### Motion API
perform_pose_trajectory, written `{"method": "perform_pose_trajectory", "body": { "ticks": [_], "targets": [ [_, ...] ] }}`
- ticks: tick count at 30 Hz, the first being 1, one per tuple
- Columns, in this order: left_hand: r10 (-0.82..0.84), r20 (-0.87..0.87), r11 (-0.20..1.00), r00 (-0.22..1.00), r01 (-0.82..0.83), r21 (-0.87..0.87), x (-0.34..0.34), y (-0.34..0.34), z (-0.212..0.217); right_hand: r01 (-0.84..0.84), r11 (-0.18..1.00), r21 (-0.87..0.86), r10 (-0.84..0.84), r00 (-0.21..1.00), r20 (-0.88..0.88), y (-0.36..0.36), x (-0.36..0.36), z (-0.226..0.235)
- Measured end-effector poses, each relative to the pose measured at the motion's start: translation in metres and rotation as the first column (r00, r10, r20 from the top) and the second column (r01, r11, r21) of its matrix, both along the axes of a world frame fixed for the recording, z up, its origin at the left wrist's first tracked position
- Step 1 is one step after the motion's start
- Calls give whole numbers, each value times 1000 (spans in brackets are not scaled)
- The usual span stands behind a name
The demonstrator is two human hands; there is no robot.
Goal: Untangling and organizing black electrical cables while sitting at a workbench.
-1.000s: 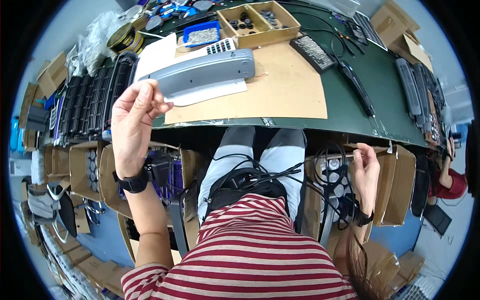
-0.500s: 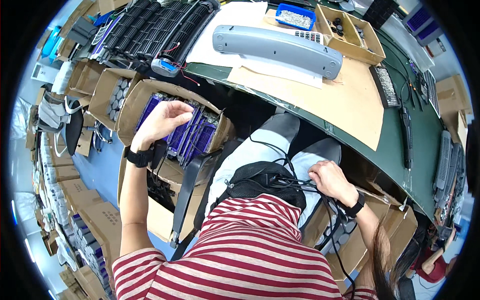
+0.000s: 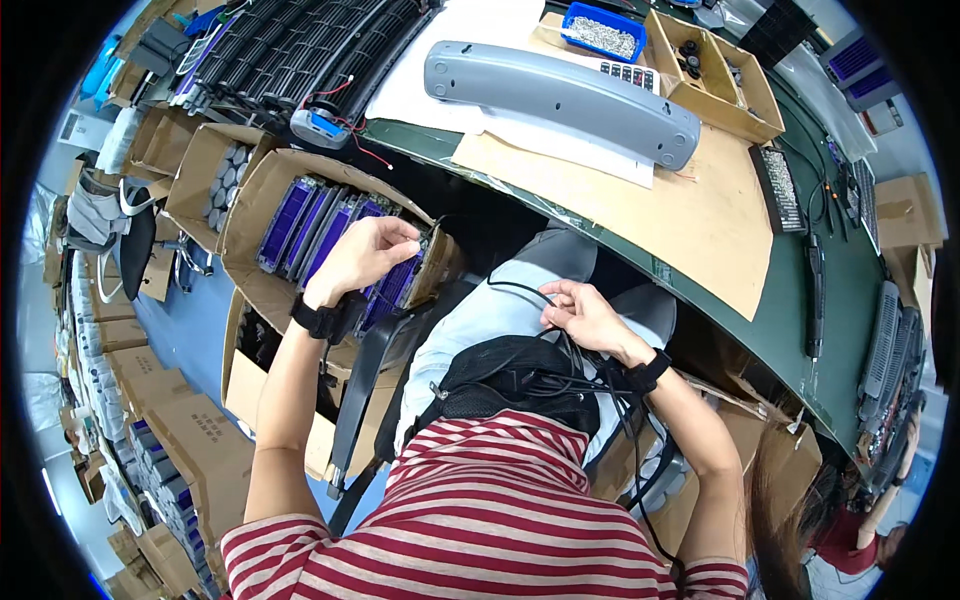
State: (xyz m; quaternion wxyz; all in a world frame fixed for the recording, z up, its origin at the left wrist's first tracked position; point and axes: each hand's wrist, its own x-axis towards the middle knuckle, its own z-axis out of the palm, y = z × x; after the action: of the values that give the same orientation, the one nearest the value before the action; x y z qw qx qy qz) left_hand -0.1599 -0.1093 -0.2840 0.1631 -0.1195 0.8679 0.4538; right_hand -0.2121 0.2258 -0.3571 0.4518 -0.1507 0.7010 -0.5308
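Observation:
My left hand [image 3: 372, 258] is over a cardboard box [image 3: 262, 190], its thumb and fingertips closed together at the box's right part. Whether anything is pinched there is too small to make out. Purple-faced units with grey edges [image 3: 318, 225] stand in a row in this box, partly hidden by the hand. Above my lap, the fingers of my right hand [image 3: 590, 318] close on a thin black cable [image 3: 520, 287]. More black cable lies in loops over a black mesh pouch [image 3: 505, 375] at my waist, and a strand trails down past my right forearm.
A long grey curved housing [image 3: 560, 105] lies on paper on the green table [image 3: 790, 320]. Behind it are a blue tray of small parts [image 3: 605, 36] and a divided box [image 3: 752, 122]. A black armrest [image 3: 362, 385] rises beside my left arm. Black roller-like assemblies [image 3: 290, 60] lie far left.
My right hand has moved left and away from my body, to the cable over my lap. The left hand has shifted right and slightly nearer, across the purple-faced units. The view has turned a little.

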Motion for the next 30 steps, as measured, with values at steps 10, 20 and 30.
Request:
{"method": "perform_pose_trajectory", "body": {
  "ticks": [10, 20, 30],
  "targets": [
    [-606, -237, 756, 759, 643, 125, -18, 89, -7, 247, 919, -308, -228, 969, 95, 28, 10, 84],
    [-313, -2, 949, 950, 313, 24, -11, -21, 89, 353, 884, -307, -344, 935, 83, 53, 17, 66],
    [-73, -68, 994, 995, 67, -90, 7, -45, 144, 345, 894, -285, -346, 937, 49, 78, 17, 63]
  ]
}}
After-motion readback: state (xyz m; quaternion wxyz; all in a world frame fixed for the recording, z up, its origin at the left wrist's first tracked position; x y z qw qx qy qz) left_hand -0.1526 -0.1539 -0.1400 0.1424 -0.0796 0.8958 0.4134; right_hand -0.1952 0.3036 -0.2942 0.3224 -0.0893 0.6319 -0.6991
